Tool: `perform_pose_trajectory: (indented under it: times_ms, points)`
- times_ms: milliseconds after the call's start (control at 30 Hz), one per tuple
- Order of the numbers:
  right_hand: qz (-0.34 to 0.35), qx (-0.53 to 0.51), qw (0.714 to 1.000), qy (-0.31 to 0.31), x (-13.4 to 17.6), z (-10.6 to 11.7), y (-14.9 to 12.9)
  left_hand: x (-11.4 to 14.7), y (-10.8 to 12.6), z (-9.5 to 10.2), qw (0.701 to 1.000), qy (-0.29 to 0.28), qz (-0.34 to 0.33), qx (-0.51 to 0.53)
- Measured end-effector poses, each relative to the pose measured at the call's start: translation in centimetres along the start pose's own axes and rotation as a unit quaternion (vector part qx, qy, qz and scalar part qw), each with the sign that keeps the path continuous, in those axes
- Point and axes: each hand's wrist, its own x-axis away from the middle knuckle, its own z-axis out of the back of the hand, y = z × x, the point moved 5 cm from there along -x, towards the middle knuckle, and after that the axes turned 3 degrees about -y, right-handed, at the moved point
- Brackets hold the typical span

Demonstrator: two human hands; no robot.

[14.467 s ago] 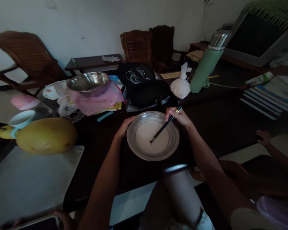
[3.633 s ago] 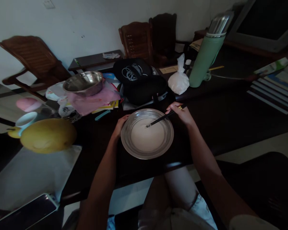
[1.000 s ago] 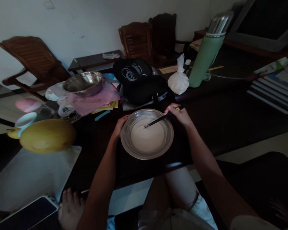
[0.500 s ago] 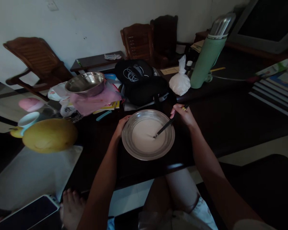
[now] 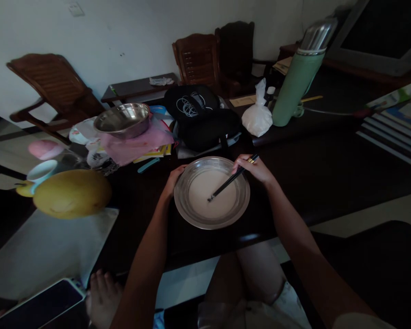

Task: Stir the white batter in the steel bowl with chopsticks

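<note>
A metal bowl (image 5: 211, 224) stands on the dark table in front of me, with a smooth off-white liquid (image 5: 205, 187) inside. My left hand (image 5: 174, 178) grips its left rim, fingers partly hidden behind the edge. Over the right side of the bowl, my right hand (image 5: 251, 168) is closed around black chopsticks (image 5: 229, 182) with gold bands. They slant down to the left, and their tips dip into the liquid near the middle. A tied plastic bag of white powder (image 5: 256, 119) sits beyond my right hand.
A green thermos (image 5: 297, 89) stands behind right, near stacked books (image 5: 390, 135). An empty metal bowl (image 5: 123, 122) rests on pink cloth at back left. Black cases (image 5: 205, 121) lie behind my bowl. At left are a yellow fruit (image 5: 73, 194), a cup (image 5: 43, 171), and another person's hand (image 5: 102, 297) beside a phone (image 5: 41, 306).
My right hand has moved left and slightly down, carrying the chopstick tips leftward through the liquid. My left hand and the bowl have stayed in place.
</note>
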Motion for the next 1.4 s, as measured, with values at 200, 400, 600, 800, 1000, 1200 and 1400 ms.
perform_pose_trajectory:
  times_ms: [200,400,600,800,1000,1200,1400]
  points:
    - [-0.004,-0.02,0.995,0.099,0.2,1.7,0.3,-0.1,0.0,0.0,1.0,0.006,0.001,0.008]
    - [0.017,0.006,1.0,0.003,0.0,0.1,0.0,0.0,0.1,0.1,1.0,0.007,0.001,0.0]
    - [0.0,-0.013,0.995,0.1,0.3,1.9,0.2,-0.1,-0.1,0.0,1.0,0.008,0.007,0.012]
    - [0.027,0.017,0.999,0.014,0.0,0.2,-0.1,-0.1,-0.2,0.1,1.0,-0.005,-0.001,0.008]
    - [0.007,-0.01,0.995,0.095,0.3,1.9,0.3,-0.1,-0.1,0.1,1.0,-0.007,-0.004,-0.003]
    - [0.018,0.015,0.999,0.028,-0.1,0.3,-0.1,-0.2,-0.3,0.2,1.0,-0.001,-0.01,0.001]
    - [-0.006,0.0,0.997,0.073,0.3,1.3,0.1,-0.1,-0.1,0.2,1.0,-0.003,-0.002,-0.009]
